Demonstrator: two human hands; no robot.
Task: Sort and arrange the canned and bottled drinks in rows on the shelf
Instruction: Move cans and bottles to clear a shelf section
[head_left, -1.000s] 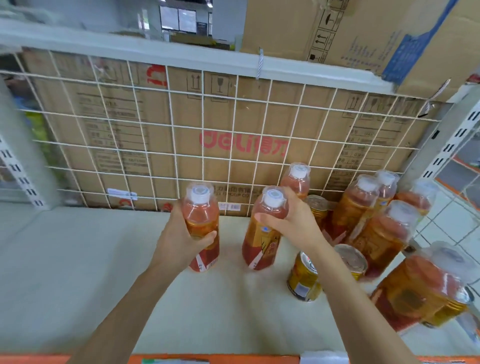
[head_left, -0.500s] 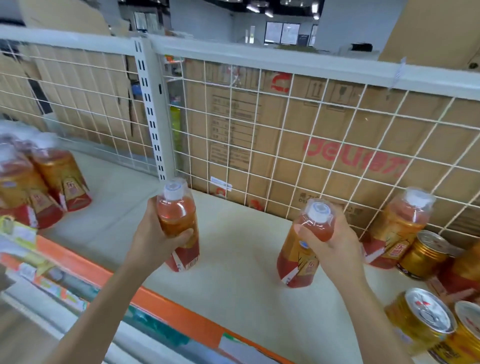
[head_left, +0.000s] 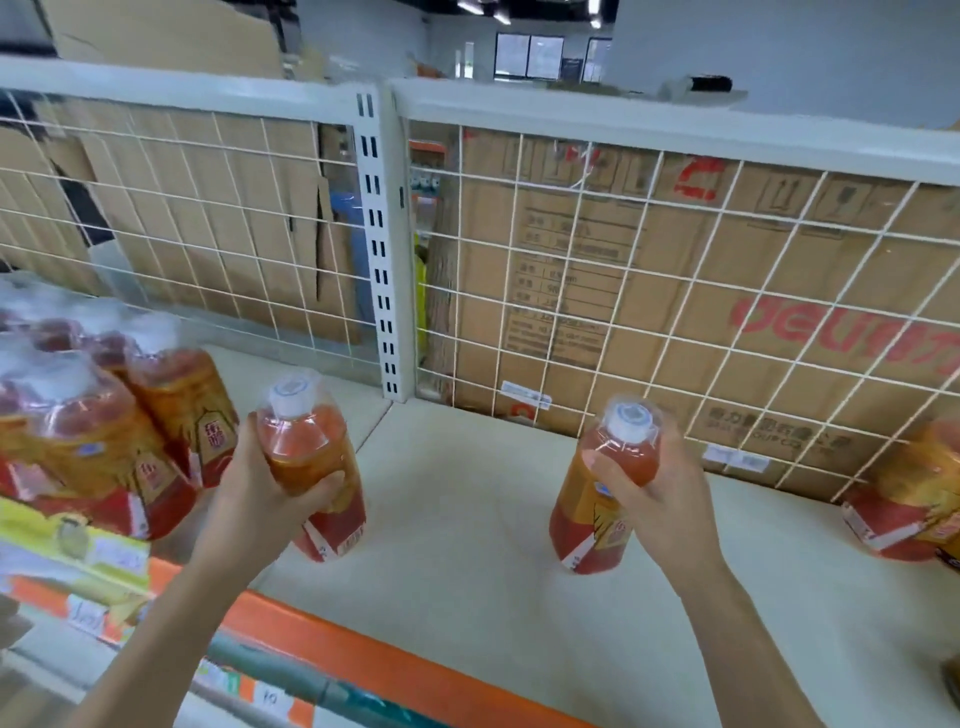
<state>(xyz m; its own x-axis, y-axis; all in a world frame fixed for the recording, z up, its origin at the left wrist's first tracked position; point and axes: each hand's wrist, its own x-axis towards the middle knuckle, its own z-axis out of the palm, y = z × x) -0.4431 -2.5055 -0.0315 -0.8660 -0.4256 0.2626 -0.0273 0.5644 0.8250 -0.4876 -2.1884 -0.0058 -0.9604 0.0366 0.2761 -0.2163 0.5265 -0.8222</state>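
Over a pale shelf (head_left: 467, 597), left hand (head_left: 260, 501) grips the left bottle (head_left: 306, 441), right hand (head_left: 662, 501) the right bottle (head_left: 584, 525), both holding amber drink.

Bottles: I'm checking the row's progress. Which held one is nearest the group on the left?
The left bottle, gripped by the left hand, beside the bottle group; the right bottle in the right hand is farther right.

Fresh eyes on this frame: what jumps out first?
The left hand grips the left bottle at centre-left and the right hand grips the right bottle at centre-right, both orange-red with white caps, at the pale shelf. A packed bottle cluster sits at the far left. A white wire grid with cardboard boxes behind it fills the back.
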